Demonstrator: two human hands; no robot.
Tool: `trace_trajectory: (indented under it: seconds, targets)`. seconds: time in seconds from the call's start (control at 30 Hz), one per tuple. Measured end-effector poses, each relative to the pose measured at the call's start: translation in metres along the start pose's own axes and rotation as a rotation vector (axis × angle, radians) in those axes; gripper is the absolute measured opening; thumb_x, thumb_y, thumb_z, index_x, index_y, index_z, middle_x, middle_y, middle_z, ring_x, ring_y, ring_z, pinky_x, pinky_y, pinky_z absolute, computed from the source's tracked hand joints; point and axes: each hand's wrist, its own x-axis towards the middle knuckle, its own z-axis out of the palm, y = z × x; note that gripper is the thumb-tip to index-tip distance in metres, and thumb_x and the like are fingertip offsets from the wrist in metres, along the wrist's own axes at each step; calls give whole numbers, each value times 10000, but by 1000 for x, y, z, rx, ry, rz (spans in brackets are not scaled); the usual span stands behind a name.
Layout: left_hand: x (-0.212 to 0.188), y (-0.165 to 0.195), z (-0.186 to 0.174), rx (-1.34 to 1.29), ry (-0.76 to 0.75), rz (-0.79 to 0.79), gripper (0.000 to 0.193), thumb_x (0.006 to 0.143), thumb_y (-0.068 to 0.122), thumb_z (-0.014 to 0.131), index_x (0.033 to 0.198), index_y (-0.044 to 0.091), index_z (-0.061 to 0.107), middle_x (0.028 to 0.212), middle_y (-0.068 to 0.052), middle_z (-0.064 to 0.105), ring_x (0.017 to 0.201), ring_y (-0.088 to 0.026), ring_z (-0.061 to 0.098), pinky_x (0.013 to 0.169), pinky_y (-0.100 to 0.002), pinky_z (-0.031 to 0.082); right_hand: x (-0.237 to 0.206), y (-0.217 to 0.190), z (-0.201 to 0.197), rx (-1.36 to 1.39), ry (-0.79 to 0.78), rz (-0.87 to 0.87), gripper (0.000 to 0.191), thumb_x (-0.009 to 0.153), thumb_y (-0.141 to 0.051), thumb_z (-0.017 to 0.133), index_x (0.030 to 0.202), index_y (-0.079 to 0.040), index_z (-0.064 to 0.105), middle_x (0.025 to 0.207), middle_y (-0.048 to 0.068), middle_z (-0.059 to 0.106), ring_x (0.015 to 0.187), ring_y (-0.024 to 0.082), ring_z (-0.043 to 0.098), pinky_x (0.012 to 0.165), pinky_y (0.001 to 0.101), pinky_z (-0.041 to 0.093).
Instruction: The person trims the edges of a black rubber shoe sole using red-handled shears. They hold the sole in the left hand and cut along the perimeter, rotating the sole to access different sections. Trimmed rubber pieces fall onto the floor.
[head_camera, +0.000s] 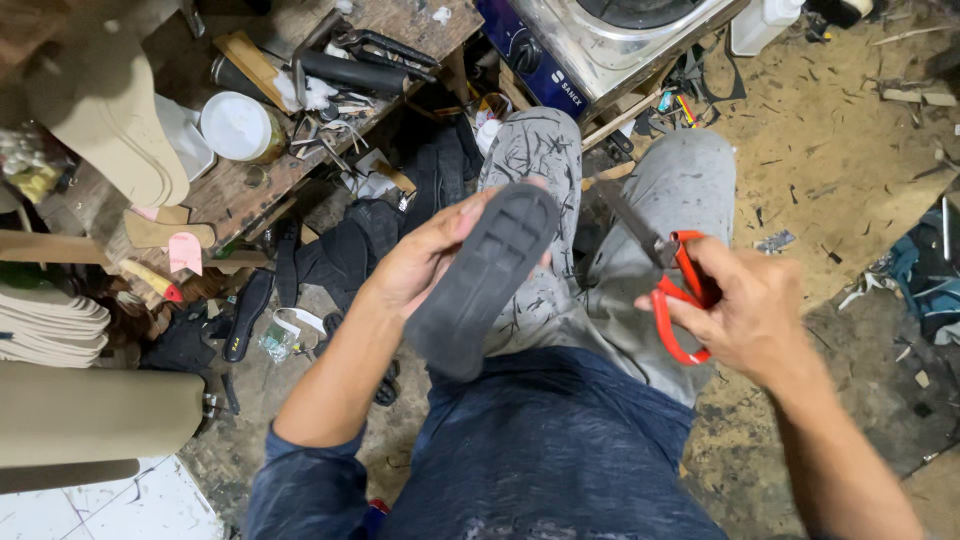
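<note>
Gripping a dark grey shoe sole from underneath, the left hand has its fingers curled around the sole's far edge, thumb side pressed against the rim, so the ribbed tread faces up toward the camera. The sole is held tilted above the person's lap, its toe end pointing up and away over the left knee. The right hand is closed through the red loops of a pair of scissors, fingers wrapped tight on the handles; the dark blades point up and left toward the sole, just beside its edge but apart from it. How far the blades are parted I cannot tell.

Below both hands lie grey paint-marked trousers and a dark blue shirt. To the left, a wooden worktop carries a white round lid, a black cylindrical tool handle and assorted small metal tools. Beige insoles are stacked at its left end, with more pale soles piled lower down. Black sole pieces lie heaped on the floor beneath the worktop. A blue and silver machine stands beyond the knees, and the dirt floor on the right is strewn with scraps.
</note>
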Motion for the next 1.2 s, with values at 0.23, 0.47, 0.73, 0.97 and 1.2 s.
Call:
trace_trajectory:
  seconds: [0.23, 0.47, 0.73, 0.97, 1.2]
  targets:
    - [25, -21, -3, -58, 137, 460, 498, 1100, 267, 522, 1557, 94, 427, 1566, -215, 491, 1418, -330, 544, 1217, -450, 479, -32, -32, 95, 1611, -38, 86, 451, 993, -465, 665, 1204, -83, 550, 826, 73, 671, 749, 135, 632, 730, 292, 523]
    - [21, -21, -11, 100, 221, 621, 444, 1143, 275, 485, 1491, -1, 489, 1453, -201, 597, 1335, -291, 615, 1146, -456, 530, -34, -36, 95, 1451, 288, 413, 309, 908, -21, 703, 1166, 8, 535, 867, 110, 654, 581, 164, 602, 533, 330, 491]
    - [8, -23, -27, 219, 430, 727, 322, 1101, 82, 596, 1410, 4, 559, 1321, -112, 668, 1154, -209, 681, 1003, -394, 579, -17, -46, 57, 1620, 411, 322, 276, 959, -8, 679, 1169, -45, 504, 918, 94, 642, 624, 154, 598, 577, 329, 513]
    - [-2, -21, -28, 153, 424, 727, 323, 1090, 67, 616, 1390, -30, 546, 1285, -124, 695, 1148, -222, 685, 1034, -387, 567, -15, -54, 49, 1563, 383, 212, 258, 967, -15, 666, 1185, 6, 532, 880, 118, 647, 663, 170, 612, 621, 336, 524]
    - [18, -83, 22, 209, 472, 571, 823, 931, -12, 684, 1629, 55, 255, 1309, -72, 614, 1216, -179, 624, 1076, -342, 507, -12, -64, 50, 1463, 294, 280, 229, 973, -50, 631, 1172, -20, 523, 853, 92, 635, 627, 150, 603, 622, 310, 527]
